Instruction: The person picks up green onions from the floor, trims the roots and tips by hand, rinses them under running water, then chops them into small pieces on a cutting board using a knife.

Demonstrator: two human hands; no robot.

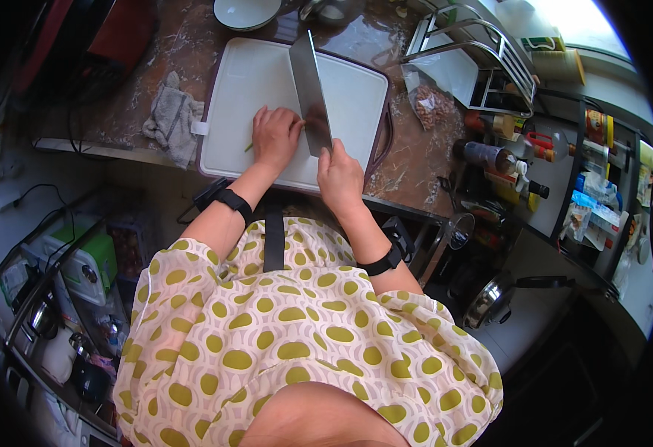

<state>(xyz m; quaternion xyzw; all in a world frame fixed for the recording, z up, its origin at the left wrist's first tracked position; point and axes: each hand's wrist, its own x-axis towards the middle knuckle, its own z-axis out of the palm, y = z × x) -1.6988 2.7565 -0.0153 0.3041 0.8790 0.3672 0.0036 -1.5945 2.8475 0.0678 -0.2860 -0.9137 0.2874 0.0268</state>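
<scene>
A white cutting board with a dark rim (242, 72) lies on the marble-patterned counter before me. My right hand (341, 177) grips the handle of a broad cleaver (311, 92), its blade upright over the middle of the board. Just left of the blade, my left hand (275, 137) is curled on the board, holding a thin green vegetable piece (249, 147) down under the fingers. One green end sticks out at the left of the hand, and a small tip shows beside the blade. Most of the piece is hidden by the hand.
A grey cloth (173, 117) lies left of the board. Beyond it stand a white bowl (246, 12) and a metal vessel (332, 12). To the right are a plastic bag of reddish nuts or beans (431, 105), a metal rack (505, 61) and several bottles (486, 155).
</scene>
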